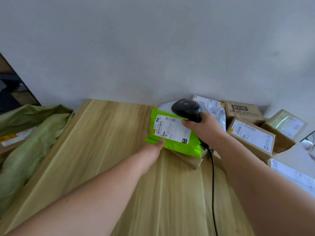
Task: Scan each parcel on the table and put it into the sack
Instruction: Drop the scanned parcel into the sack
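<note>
Of the left hand (152,148) only the thumb shows, on top of the green parcel (179,143); the fingers are out of sight beneath it. Most print on the label (172,128) is too small to read. The right hand (203,129) wraps over the handle of the scanner (185,108) and hides it, and the scanner's head covers part of the white bag (214,109) behind. A flat cardboard box (191,160) lies mostly hidden under the green parcel. The cable (213,184) runs off the bottom edge. The sack (25,142) is cut by the left edge, a white parcel (293,174) by the right.
</note>
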